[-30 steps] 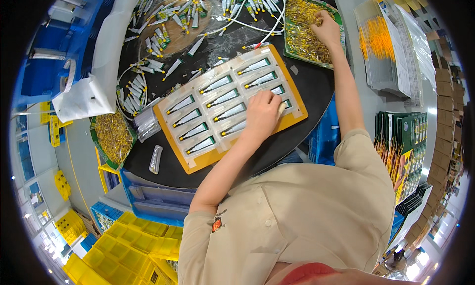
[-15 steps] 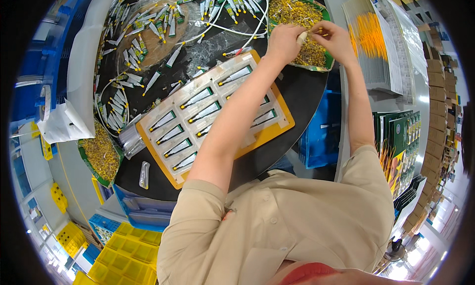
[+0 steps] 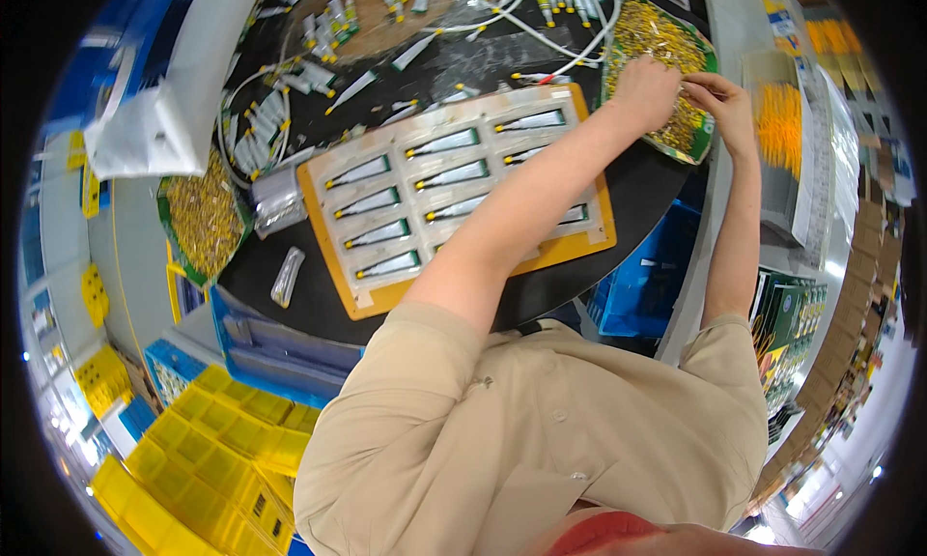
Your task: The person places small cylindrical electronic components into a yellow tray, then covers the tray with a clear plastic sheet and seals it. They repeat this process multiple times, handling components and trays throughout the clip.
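Observation:
Both of my hands are over a green-rimmed tray (image 3: pixel 689 153) heaped with small yellow and brownish pieces. My left hand (image 3: pixel 647 94) is closed, knuckles up, low over the pile; what its fingers grip is hidden. Right beside it, at the tray's right rim, my right hand (image 3: pixel 722 102) has thumb and fingertips pinched together, on something too small to make out. Under my left forearm lies a yellow-edged board (image 3: pixel 362 302) with a pale insert. Rows of small tubes (image 3: pixel 452 174) with green ends and yellow tips rest in its slots, some covered by my arm.
Loose tubes (image 3: pixel 333 29) and a white cable (image 3: pixel 502 15) lie across the dark table (image 3: pixel 253 284). A second tray of small pieces (image 3: pixel 205 223) is at the left. Blue bins (image 3: pixel 642 290) and yellow crates (image 3: pixel 198 445) stand below; orange-tipped sticks (image 3: pixel 778 131) are at the right.
The whole view has shifted, with the table now lower and further right in it. My left hand has turned knuckles up over the pile; my right hand stays pinched beside it.

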The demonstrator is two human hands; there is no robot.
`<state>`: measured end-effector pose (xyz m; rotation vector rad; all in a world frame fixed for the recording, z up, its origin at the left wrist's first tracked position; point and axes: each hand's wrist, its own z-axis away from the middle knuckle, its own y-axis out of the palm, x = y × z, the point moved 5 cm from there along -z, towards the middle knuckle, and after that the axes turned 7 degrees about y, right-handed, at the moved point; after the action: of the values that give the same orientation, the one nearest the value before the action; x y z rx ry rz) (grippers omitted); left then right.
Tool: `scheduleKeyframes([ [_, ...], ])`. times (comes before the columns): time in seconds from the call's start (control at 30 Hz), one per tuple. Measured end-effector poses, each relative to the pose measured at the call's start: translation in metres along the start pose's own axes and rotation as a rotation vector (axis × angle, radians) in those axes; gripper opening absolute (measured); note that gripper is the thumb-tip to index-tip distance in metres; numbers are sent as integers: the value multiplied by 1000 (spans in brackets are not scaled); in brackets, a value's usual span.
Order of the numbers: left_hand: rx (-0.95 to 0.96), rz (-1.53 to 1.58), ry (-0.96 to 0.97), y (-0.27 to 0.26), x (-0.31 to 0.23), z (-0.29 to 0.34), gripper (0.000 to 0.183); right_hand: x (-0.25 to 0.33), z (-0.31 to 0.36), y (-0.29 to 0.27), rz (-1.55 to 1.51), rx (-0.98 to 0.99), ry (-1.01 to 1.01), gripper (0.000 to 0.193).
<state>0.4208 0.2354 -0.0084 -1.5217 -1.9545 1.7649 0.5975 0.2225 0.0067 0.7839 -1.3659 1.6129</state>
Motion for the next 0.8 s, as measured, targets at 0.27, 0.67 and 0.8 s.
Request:
scheduleKeyframes([
  [0.27,-128,121,-230,-78,39,92,19,69,36,49,730,-301,-327,33],
  [0.67,-129,314,-393,-176,37,306,17,159,138,304,422,354,-875,20],
  [0.8,-21,290,-416,-186,32,343,15,160,148,331,310,563,-721,14],
])
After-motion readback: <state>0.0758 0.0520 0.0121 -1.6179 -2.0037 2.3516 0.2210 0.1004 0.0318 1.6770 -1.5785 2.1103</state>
